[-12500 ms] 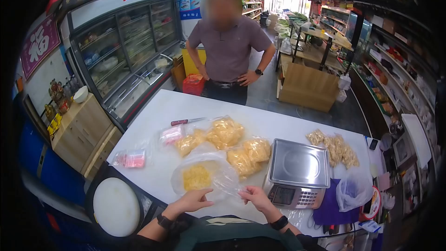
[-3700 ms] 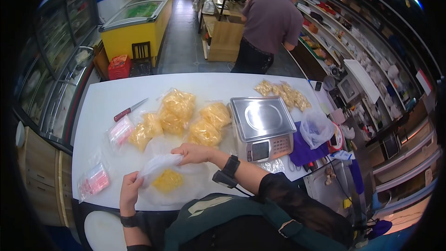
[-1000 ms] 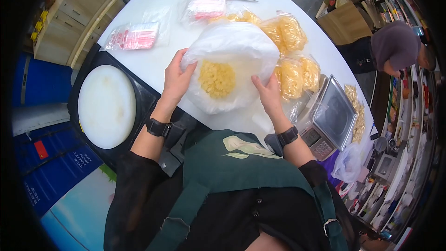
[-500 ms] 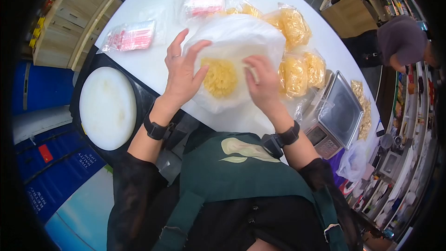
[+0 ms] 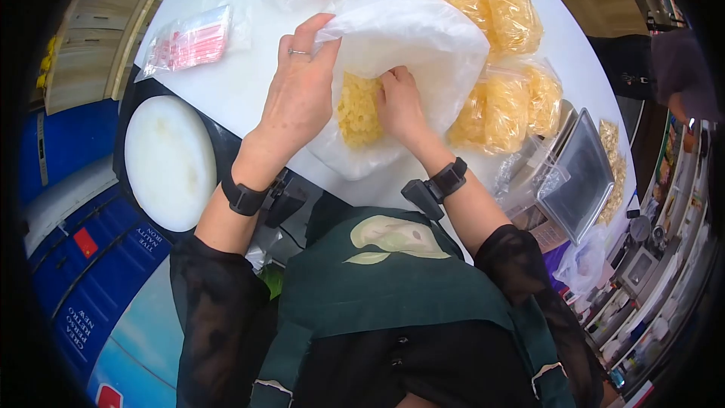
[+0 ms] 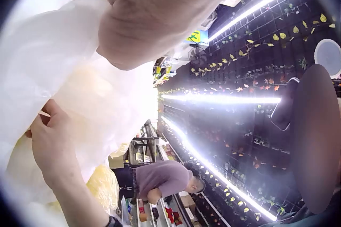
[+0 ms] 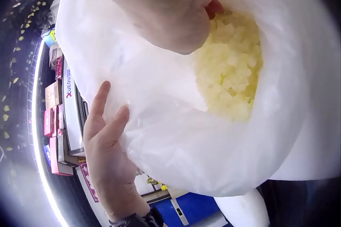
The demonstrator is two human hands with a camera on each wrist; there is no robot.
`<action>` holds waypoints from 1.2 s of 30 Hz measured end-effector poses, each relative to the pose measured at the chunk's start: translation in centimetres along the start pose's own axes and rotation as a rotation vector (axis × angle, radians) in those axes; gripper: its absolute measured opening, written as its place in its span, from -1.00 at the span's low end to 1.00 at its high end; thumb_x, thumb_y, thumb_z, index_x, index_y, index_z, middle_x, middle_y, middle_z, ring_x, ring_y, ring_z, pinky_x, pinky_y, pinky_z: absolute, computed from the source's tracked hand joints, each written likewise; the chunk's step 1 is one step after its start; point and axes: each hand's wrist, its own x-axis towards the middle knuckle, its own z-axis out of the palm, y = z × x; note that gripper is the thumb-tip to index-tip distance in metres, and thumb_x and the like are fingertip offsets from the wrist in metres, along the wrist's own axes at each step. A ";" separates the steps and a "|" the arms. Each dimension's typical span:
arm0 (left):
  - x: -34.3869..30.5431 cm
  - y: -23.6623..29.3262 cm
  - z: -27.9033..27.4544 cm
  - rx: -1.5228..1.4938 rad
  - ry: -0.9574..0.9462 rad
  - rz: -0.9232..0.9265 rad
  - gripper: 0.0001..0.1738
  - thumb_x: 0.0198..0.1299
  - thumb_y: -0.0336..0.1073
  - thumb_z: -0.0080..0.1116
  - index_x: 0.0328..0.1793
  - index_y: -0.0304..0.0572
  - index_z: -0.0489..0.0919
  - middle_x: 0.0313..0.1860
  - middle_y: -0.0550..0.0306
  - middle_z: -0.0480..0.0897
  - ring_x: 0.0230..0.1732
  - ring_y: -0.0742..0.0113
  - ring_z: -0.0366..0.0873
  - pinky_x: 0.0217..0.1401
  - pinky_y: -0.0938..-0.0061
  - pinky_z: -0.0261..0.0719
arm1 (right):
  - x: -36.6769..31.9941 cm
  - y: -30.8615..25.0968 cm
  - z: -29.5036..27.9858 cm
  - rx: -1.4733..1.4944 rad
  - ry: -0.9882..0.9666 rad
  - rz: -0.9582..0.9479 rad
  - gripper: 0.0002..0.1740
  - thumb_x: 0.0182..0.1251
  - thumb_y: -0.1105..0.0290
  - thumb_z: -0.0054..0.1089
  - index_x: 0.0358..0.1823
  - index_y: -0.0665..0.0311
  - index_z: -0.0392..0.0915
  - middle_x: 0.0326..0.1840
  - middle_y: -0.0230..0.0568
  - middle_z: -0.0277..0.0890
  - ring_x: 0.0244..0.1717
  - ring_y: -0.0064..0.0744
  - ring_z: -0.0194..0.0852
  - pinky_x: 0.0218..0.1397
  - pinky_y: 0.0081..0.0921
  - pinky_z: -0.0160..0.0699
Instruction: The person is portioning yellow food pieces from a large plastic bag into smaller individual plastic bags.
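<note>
A white plastic bag (image 5: pixel 438 30) stands wide open on the table, with pale yellow pieces (image 5: pixel 357 117) inside it. At its left rim my left hand (image 5: pixel 298 91) rests against the plastic, index finger and thumb spread; the right wrist view shows this hand (image 7: pixel 109 158) with those two fingers extended. My right hand (image 5: pixel 404 109) is inside the bag, its curled fingers at the right edge of the pieces. In the right wrist view this hand (image 7: pixel 165 11) touches the pieces (image 7: pixel 229 67), its fingertips mostly hidden.
Filled yellow bags (image 5: pixel 510 98) lie right of the open bag, near a scale (image 5: pixel 578 177). Pink-and-white packets (image 5: pixel 198 39) lie on the table (image 5: pixel 260 60) at left. A round white board (image 5: pixel 170 162) is by the left corner. A person (image 6: pixel 162 179) bends near shelves.
My right hand has moved from the bag's right rim in to the yellow pieces. My left hand lifted off the left rim, fingers spread, and touches it again. The head view has shifted closer.
</note>
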 end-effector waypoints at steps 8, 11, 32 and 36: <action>1.4 -1.2 0.8 0.233 0.280 -0.051 -0.40 0.01 -0.63 0.18 0.27 -0.37 0.45 0.46 -0.30 0.19 0.43 -0.22 0.20 0.39 0.17 0.27 | -0.8 -0.3 -0.5 0.097 -0.022 -0.150 -0.67 0.08 0.63 0.11 -0.06 0.45 0.54 0.01 0.03 0.41 0.02 0.05 0.36 0.10 -0.18 0.48; 0.9 0.9 -1.3 0.267 0.353 0.168 -0.50 -0.05 -0.59 0.21 0.13 -0.23 0.59 0.27 -0.21 0.40 0.31 -0.08 0.35 0.34 0.25 0.28 | -1.3 -1.1 -1.1 0.104 -0.067 -0.130 -0.66 0.05 0.64 0.11 -0.07 0.44 0.56 -0.02 0.03 0.44 0.02 0.05 0.36 0.09 -0.18 0.48; 2.4 -3.5 6.5 0.449 -0.349 0.342 -0.66 0.15 -0.20 0.26 0.06 -0.04 0.62 0.14 0.20 0.55 0.07 0.18 0.42 0.06 0.29 0.31 | 2.2 1.6 -2.4 0.073 -0.186 0.052 -0.72 0.31 0.53 0.03 -0.06 0.19 0.67 -0.04 -0.07 0.52 -0.07 -0.05 0.54 0.02 -0.24 0.53; 2.3 -3.6 6.4 0.482 -0.391 0.326 -0.66 0.16 -0.19 0.26 0.08 0.01 0.63 0.10 0.20 0.54 0.09 0.17 0.41 0.07 0.29 0.30 | 1.8 1.4 -2.8 0.005 -0.230 0.047 -0.74 0.31 0.53 0.03 -0.13 0.19 0.70 -0.11 -0.09 0.50 -0.10 -0.06 0.53 0.00 -0.25 0.53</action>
